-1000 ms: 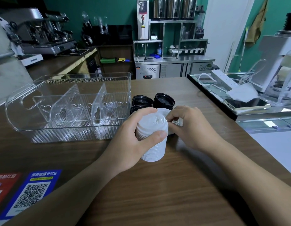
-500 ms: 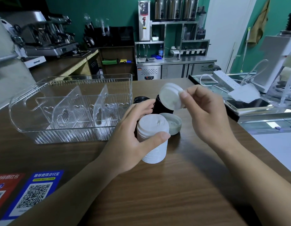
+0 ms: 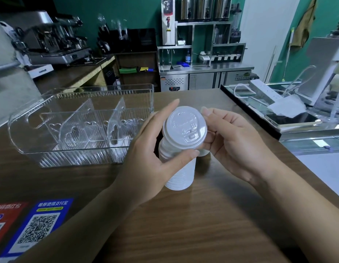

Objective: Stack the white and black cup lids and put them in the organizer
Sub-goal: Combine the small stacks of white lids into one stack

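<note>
A tall stack of white cup lids [image 3: 179,171] stands on the wooden counter [image 3: 183,224]. My left hand [image 3: 149,149] grips the stack round its upper part. My right hand [image 3: 231,141] pinches a single white lid [image 3: 184,128] by its right rim, holding it tilted on top of the stack. Another white lid [image 3: 204,152] peeks out behind the stack. The clear plastic organizer [image 3: 32,114] with dividers sits to the left and holds no lids. The black lids are hidden behind my hands.
Two QR-code stickers [image 3: 37,228] lie at the near left of the counter. On the right, a glass-topped ledge carries a phone [image 3: 292,120], a power strip [image 3: 263,90] and cables. An espresso machine [image 3: 51,40] and steel shelving stand behind.
My right hand picked a white lid off the counter, lifted it, and has brought it down onto the top of the stack that my left hand holds.
</note>
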Tool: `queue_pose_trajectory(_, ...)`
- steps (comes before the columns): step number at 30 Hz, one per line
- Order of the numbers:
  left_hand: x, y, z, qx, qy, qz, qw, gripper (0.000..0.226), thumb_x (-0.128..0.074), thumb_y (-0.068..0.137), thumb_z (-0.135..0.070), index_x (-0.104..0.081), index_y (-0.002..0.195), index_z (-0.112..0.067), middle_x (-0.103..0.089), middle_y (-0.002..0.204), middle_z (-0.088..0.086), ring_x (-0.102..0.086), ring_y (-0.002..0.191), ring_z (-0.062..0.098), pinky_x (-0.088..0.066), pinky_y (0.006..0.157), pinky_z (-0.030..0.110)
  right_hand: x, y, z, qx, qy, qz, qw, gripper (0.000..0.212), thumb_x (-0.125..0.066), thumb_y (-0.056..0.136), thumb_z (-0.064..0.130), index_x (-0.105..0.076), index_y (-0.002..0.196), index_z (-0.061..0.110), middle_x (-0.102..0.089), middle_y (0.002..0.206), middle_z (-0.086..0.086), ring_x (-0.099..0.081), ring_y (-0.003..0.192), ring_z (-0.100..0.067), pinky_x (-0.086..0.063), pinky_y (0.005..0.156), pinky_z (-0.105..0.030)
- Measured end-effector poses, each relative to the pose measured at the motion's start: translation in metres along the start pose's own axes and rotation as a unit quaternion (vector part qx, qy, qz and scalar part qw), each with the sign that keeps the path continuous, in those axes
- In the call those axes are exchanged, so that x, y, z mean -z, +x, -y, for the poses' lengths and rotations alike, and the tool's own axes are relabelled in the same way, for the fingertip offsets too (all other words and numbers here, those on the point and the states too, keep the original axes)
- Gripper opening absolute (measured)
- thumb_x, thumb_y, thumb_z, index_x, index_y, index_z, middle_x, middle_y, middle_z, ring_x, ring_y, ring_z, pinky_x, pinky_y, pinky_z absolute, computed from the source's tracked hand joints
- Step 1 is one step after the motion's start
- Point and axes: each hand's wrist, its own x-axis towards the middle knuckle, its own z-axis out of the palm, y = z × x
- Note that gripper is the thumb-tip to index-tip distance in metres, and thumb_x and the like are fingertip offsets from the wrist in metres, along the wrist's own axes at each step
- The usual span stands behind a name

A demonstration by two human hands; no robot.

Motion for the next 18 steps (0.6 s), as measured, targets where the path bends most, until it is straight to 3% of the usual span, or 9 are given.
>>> queue_pose_trajectory(3,0.000,0.000,0.000,0.007,-0.007,-0.008,1.000,0.090,-0.091,0.092,-0.039,-0.047,0.169,-0.026,-0.061,0.162,-0.009,-0.056,0.156,0.022,-0.046,0.128,0.051,-0.003,-0.002,0.004,0.013,-0.009,0.001,1.000,0.033,-0.056,0.113,0.024,-0.073,0.095,0.002,-0.073,0.079,-0.003,-0.066,0.071,-0.017,-0.058,0.075,-0.030)
queue_pose_trajectory(5,0.000,0.000,-0.001,0.008,-0.020,-0.016,1.000,0.088,-0.094,0.092,-0.035,-0.049,0.166,-0.028,-0.063,0.160,-0.007,-0.058,0.154,0.025,-0.047,0.127,0.053,-0.004,-0.004,0.008,0.062,-0.074,-0.015,0.995,0.037,-0.057,0.114,0.024,-0.075,0.083,0.012,-0.068,0.071,0.004,-0.061,0.067,-0.015,-0.054,0.073,-0.030)
queue_pose_trajectory(9,0.002,0.002,-0.003,0.002,-0.029,-0.037,0.999,0.089,-0.101,0.083,-0.031,-0.054,0.158,-0.027,-0.068,0.152,-0.008,-0.064,0.147,0.026,-0.052,0.122,0.048,-0.001,-0.009,0.008,0.210,-0.287,-0.086,0.931,0.025,-0.074,0.107,0.034,-0.077,0.112,0.010,-0.079,0.096,0.004,-0.073,0.091,-0.015,-0.056,0.084,-0.033)
queue_pose_trajectory(11,0.002,0.002,-0.005,0.003,-0.023,-0.057,0.998,0.088,-0.104,0.077,-0.034,-0.057,0.151,-0.027,-0.071,0.143,-0.009,-0.068,0.139,0.027,-0.056,0.115,0.047,-0.002,-0.011,0.007,0.254,-0.349,-0.067,0.899,0.037,-0.078,0.101,0.037,-0.073,0.128,0.011,-0.076,0.116,-0.004,-0.072,0.110,-0.023,-0.055,0.094,-0.039)
queue_pose_trajectory(13,0.000,0.003,-0.005,-0.008,-0.011,-0.067,0.998,0.084,-0.105,0.076,-0.036,-0.058,0.144,-0.020,-0.071,0.132,-0.004,-0.071,0.126,0.030,-0.059,0.104,0.050,-0.006,-0.015,0.008,0.271,-0.412,-0.012,0.870,0.059,-0.088,0.093,0.041,-0.068,0.140,0.011,-0.069,0.130,-0.004,-0.066,0.123,-0.025,-0.049,0.102,-0.030)
queue_pose_trajectory(15,-0.002,0.003,-0.004,-0.024,0.010,-0.070,0.997,0.081,-0.107,0.075,-0.029,-0.057,0.137,-0.014,-0.069,0.125,-0.002,-0.070,0.117,0.028,-0.059,0.096,0.048,-0.012,-0.018,0.008,0.266,-0.436,0.022,0.860,0.078,-0.098,0.083,0.042,-0.064,0.146,0.012,-0.065,0.139,-0.002,-0.063,0.132,-0.022,-0.045,0.109,-0.025)
queue_pose_trajectory(18,-0.003,0.002,-0.004,-0.029,0.035,-0.085,0.995,0.082,-0.110,0.070,-0.021,-0.055,0.131,-0.019,-0.065,0.120,-0.009,-0.067,0.113,0.026,-0.057,0.093,0.041,-0.016,-0.020,0.005,0.264,-0.411,0.025,0.872,0.079,-0.100,0.079,0.033,-0.065,0.146,0.011,-0.067,0.140,-0.002,-0.064,0.133,-0.022,-0.046,0.111,-0.026)
